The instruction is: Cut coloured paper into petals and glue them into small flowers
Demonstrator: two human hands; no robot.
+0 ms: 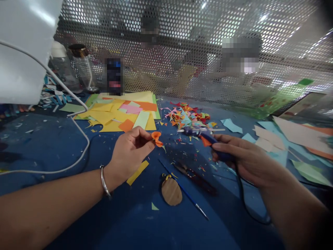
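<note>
Between the thumb and fingers of my left hand (134, 147) is a small curled orange paper piece (156, 139). My right hand (241, 156) grips a blue hot glue gun (221, 148), its nozzle pointing left toward the orange paper but apart from it. A black cord runs down from the glue gun. On the blue table below lie an oval brown cardboard piece (171, 192) with a bit of yellow at its top, a thin blue paintbrush (191, 198), and dark-handled scissors (196, 178). A yellow paper strip (137, 172) lies below my left hand.
Yellow, orange and green paper sheets (109, 113) lie at the back, beside a heap of colourful paper scraps (188, 116). Two bottles (83, 69) stand back left, near a white cable (87, 139). A perforated metal screen (166, 69) closes the far edge; people are behind it.
</note>
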